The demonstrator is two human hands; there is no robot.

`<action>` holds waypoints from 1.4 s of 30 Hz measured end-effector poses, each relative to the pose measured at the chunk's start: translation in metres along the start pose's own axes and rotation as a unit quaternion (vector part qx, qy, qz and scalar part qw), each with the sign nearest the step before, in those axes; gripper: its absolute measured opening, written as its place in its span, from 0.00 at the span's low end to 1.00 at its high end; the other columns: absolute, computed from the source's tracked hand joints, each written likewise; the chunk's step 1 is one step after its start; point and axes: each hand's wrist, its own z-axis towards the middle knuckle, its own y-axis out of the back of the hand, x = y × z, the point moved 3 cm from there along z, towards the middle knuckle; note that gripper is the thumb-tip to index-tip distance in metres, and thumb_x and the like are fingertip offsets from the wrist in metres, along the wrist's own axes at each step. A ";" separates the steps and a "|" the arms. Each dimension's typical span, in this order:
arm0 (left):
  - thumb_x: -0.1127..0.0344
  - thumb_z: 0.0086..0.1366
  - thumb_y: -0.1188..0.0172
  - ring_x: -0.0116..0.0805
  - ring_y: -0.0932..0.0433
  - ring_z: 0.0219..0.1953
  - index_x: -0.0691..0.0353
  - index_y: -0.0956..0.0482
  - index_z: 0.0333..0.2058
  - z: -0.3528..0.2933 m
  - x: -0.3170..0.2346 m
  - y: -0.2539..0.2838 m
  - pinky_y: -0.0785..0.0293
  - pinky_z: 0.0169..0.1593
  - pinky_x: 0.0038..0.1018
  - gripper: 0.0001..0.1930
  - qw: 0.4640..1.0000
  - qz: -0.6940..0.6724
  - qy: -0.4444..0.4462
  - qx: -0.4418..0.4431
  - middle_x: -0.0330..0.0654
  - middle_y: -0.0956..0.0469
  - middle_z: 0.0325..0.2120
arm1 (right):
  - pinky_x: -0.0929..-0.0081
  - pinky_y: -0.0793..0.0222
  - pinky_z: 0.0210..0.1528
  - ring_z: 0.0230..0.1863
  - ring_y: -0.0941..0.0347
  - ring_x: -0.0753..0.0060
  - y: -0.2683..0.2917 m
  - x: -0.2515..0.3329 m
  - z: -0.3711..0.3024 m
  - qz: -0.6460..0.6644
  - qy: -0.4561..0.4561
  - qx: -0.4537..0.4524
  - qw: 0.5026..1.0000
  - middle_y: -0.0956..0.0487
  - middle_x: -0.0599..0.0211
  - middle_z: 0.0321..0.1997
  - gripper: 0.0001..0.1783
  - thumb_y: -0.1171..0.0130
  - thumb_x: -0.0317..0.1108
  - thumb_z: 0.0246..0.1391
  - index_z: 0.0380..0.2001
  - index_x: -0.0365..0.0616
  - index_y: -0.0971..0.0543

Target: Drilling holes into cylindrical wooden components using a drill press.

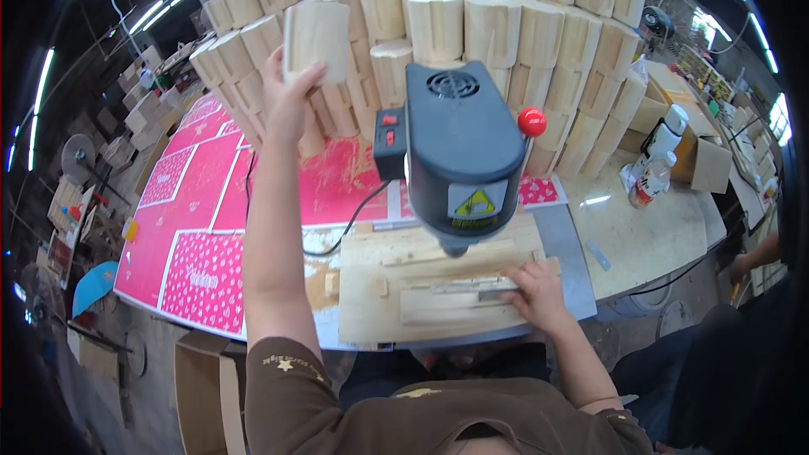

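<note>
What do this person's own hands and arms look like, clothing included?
The left hand and right hand are bare: no gloves, watch or bracelet shows. The forearms are uncovered below short brown sleeves; the left one bears a pale yellow star and small lettering.

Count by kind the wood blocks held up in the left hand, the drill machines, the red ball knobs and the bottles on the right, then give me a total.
Wood block in the left hand: 1
Drill machine: 1
Red ball knob: 1
Bottles: 2
Total: 5
</note>
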 end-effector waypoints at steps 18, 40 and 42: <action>0.67 0.39 0.31 0.32 0.28 0.41 0.64 0.33 0.50 -0.313 -0.007 0.047 0.32 0.47 0.27 0.36 0.875 0.203 0.325 0.296 0.42 0.29 0.41 | 0.68 0.36 0.38 0.35 0.32 0.58 -0.002 -0.017 0.000 0.105 0.041 0.052 0.992 0.26 0.63 0.29 0.14 0.36 0.31 0.41 0.35 0.42 0.23; 0.73 0.42 0.29 0.37 0.28 0.49 0.66 0.34 0.53 -0.374 0.040 -0.031 0.29 0.50 0.32 0.37 0.975 0.136 0.148 0.096 0.47 0.29 0.48 | 0.66 0.35 0.39 0.35 0.31 0.57 0.000 -0.014 -0.005 0.054 0.038 0.023 0.998 0.26 0.63 0.29 0.16 0.36 0.33 0.39 0.36 0.44 0.24; 0.67 0.38 0.27 0.42 0.29 0.49 0.62 0.33 0.54 -0.375 0.043 -0.033 0.35 0.55 0.39 0.40 0.949 0.288 0.060 0.115 0.49 0.28 0.45 | 0.66 0.35 0.38 0.35 0.31 0.57 0.000 -0.016 -0.005 0.049 0.047 0.005 0.998 0.26 0.63 0.29 0.17 0.36 0.33 0.39 0.36 0.43 0.24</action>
